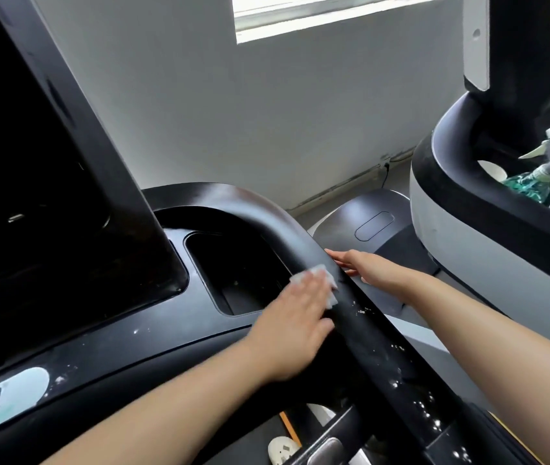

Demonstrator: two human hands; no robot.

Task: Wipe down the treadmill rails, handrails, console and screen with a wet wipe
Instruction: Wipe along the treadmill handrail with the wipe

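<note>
A white wet wipe (pixel 329 286) lies on the black right handrail (pixel 377 333) of the treadmill. My left hand (pixel 295 325) presses flat on the wipe with straight fingers, covering most of it. My right hand (pixel 366 266) rests on the far outer side of the same handrail, fingers extended; part of the hand is hidden behind the rail. The dark screen (pixel 38 182) fills the left, and the black console (pixel 126 330) with a recessed cup pocket (pixel 236 266) lies below it. White specks dot the handrail lower down.
A second treadmill (pixel 461 229) stands to the right, with a spray bottle (pixel 549 162) of green liquid in its console pocket. A grey wall (pixel 267 112) and bright window (pixel 317 15) are ahead. The walking belt shows at the bottom.
</note>
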